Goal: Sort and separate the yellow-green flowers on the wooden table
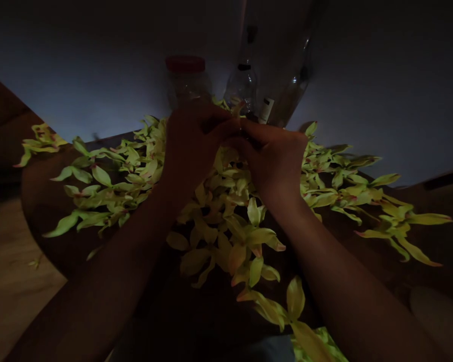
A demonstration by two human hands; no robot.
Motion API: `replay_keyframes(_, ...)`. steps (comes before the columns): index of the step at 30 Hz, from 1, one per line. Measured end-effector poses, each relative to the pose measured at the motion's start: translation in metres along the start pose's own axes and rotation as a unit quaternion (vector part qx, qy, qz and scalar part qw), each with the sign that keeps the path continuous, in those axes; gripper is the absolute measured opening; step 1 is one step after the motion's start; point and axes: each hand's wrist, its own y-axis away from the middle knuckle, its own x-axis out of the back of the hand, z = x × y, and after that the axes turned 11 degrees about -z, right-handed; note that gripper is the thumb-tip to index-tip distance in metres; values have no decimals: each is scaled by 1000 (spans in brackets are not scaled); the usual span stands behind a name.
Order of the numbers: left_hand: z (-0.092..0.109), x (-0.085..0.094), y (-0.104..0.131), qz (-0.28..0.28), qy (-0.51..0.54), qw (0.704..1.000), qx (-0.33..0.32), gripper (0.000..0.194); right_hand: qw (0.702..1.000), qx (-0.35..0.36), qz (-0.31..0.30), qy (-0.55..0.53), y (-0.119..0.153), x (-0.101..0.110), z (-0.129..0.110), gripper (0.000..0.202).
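Both my hands meet over a large heap of yellow-green orchid-like flowers (pixel 226 236) on a dark round table (pixel 41 201). Fingers of my left hand (pixel 192 146) are closed in a pinch, touching those of my right hand (pixel 277 158), which also pinches. A small pale flower (pixel 237 106) sticks up from between the fingertips. Its lower part is hidden by the fingers. Dim light keeps the finer detail from showing.
Behind the heap stand a jar with a red lid (pixel 184 64), a clear glass bottle (pixel 241 83) and a tilted-looking bottle (pixel 292 98). A pale wall (pixel 362 90) rises close behind. Wooden floor (pixel 15 246) shows at the left.
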Motion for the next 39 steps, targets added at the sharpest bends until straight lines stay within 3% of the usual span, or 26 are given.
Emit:
replay_keyframes(14, 1, 3, 1, -12, 35, 999, -2, 14, 999, -5, 1, -51, 2, 0, -1, 17)
replay_keyframes(22, -3, 7, -5, -34, -32, 998, -38, 7, 1000, 10, 1, -19, 1, 3, 1, 19)
replay_keyframes(27, -1, 9, -6, -61, -57, 996, -32, 11, 998, 12, -2, -60, -3, 2, 7, 29)
replay_keyframes(30, 1, 10, -4, -36, -26, 998, -39, 11, 996, -23, 13, -80, -6, 2, 18, 40)
replay_keyframes(33, 1, 17, -7, 52, 15, 998, -36, 17, 991, -82, 59, -92, -9, 10, 30, 42)
replay_keyframes(36, 4, 29, -10, 119, -36, 989, -82, 20, 986, -93, 116, -70, -10, 30, 34, 11)
replay_keyframes(37, 7, 32, -10, 121, -79, 983, -117, 22, 987, -86, 126, -53, -10, 38, 33, 14)
replay_keyframes(39, 15, 31, -1, 47, -150, 972, -172, 20, 988, -69, 139, -19, -9, 51, 30, 34)
